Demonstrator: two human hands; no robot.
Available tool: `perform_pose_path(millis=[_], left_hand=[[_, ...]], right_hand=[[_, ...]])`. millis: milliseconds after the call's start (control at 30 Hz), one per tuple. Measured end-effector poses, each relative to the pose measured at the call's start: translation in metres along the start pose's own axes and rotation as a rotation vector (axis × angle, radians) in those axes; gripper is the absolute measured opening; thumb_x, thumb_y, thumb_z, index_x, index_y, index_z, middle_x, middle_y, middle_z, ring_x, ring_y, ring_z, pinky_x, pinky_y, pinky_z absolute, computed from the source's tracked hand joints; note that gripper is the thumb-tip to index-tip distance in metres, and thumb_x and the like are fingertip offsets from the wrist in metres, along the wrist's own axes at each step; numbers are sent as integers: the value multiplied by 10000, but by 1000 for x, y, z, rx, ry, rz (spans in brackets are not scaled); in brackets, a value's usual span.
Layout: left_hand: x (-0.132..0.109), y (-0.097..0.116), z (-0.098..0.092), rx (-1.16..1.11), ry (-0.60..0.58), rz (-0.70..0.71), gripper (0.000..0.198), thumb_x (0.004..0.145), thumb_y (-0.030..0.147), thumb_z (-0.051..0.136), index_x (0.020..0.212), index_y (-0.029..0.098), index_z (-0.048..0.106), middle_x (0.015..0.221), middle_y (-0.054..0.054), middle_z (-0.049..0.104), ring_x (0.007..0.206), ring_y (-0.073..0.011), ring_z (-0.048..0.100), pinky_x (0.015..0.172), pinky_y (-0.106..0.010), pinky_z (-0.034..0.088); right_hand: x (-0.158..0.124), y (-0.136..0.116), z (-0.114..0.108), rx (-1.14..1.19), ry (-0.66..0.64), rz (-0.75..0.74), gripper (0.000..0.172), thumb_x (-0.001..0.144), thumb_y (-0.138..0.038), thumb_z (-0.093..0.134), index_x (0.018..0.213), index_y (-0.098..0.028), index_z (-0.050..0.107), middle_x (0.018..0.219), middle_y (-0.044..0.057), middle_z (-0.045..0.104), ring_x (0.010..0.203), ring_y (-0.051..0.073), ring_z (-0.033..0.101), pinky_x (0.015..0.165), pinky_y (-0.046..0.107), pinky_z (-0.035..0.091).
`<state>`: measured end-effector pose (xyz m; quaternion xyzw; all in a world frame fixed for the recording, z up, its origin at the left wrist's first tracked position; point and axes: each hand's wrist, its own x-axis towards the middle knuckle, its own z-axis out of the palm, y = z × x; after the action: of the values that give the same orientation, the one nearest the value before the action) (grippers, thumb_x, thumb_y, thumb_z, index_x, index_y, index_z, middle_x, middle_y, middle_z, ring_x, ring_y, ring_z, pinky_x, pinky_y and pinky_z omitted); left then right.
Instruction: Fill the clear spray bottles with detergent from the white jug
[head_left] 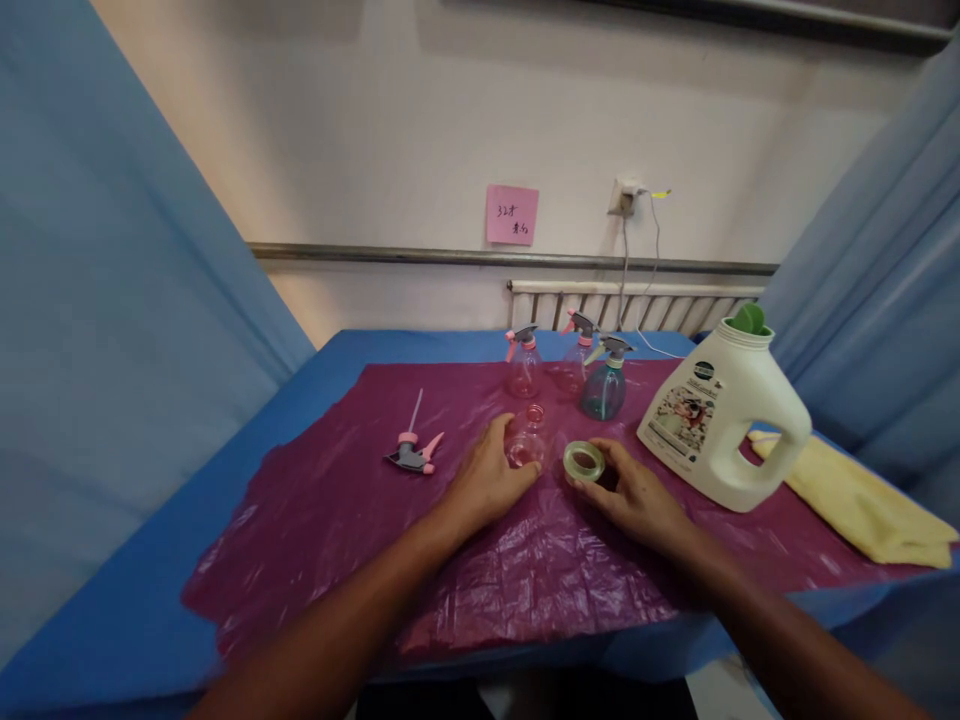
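Observation:
My left hand [489, 478] is closed round the side of a clear pink bottle [526, 446], which has no spray head on it and shows its round open neck. In my right hand [632, 492], a pale green round cap [583, 449] is held between thumb and fingers, its open side up. What is inside the cap I cannot make out. The cap is just right of the bottle, apart from it. A loose grey and pink spray head [409, 455] with a thin tube lies to the left of my left hand.
Behind my hands stand two pink spray bottles [524, 372] and a teal spray bottle [604, 388]. To the right is a large cream jug [726, 420], uncapped, with a green spout. A folded yellow cloth [862, 495] lies beyond it. Crinkled purple sheeting [315, 510] covers the blue tabletop.

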<state>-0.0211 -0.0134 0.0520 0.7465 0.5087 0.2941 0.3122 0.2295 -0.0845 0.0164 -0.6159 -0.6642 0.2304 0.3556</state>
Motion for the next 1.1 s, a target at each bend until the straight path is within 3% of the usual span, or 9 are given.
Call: perform_pose_path(millis=[200,300,500,600,767,867,967,1100], left_hand=[[-2,4,-3,-17,-17,-52,885,837,383,806,1623,162,465,1611,-204,602,1459,-421,608,1230,-545,465],[-3,1,-2,-46,5,-41,893,832,394,823,1620,156,476,1616,-221,594,1469,-440,595,1231,-581,455],[-7,-7,-3,-65,-23,-4,943,817,431,874,1639,186,481,1624,-214,593,1490,-442,577,1241,-592,443],[-15,-17,-28,35,-11,60,964,833,455,872,1664,192,459,1687,-210,523,1551,-431,511,1279,-582,403],[-24,-48,-111,449,-27,205,423,1000,284,607,1404,212,709,1483,-170,689,1384,-387,627,1169,-560,468],[-22,-61,-146,596,-168,257,360,993,221,590,1309,264,759,1294,-113,778,1208,-345,700,1041,-482,508],[-20,-65,-153,681,-264,322,313,1033,216,548,1243,283,770,1183,-91,800,1113,-311,714,980,-441,492],[-20,-64,-144,851,-256,346,317,1089,228,459,1183,261,760,1144,-110,791,1050,-305,695,955,-455,466]], right_hand=[[-2,-7,-10,13,49,30,741,895,-615,768,1505,-244,570,1509,156,687,1299,371,705,1120,562,557],[2,-18,-23,-4,71,43,690,947,-625,713,1519,-267,570,1559,151,660,1391,386,657,1165,582,531],[20,-42,-35,-51,17,-91,632,978,-631,661,1485,-261,591,1526,145,696,1410,372,662,1204,582,508],[26,-46,-35,-62,-39,-101,667,979,-652,646,1500,-240,578,1545,155,685,1400,372,671,1195,574,520],[31,-41,-35,-74,-66,-106,697,965,-667,642,1506,-234,563,1557,165,674,1392,381,678,1171,577,542],[35,-40,-30,-74,-94,-125,710,962,-647,645,1521,-218,554,1565,181,665,1412,377,665,1183,573,532],[42,-44,-21,-86,-133,-135,760,950,-622,666,1560,-187,534,1590,208,638,1429,385,651,1188,570,523],[54,-55,-9,-190,-251,-129,878,920,-561,734,1628,-105,484,1464,261,710,1284,408,733,1084,545,576]])
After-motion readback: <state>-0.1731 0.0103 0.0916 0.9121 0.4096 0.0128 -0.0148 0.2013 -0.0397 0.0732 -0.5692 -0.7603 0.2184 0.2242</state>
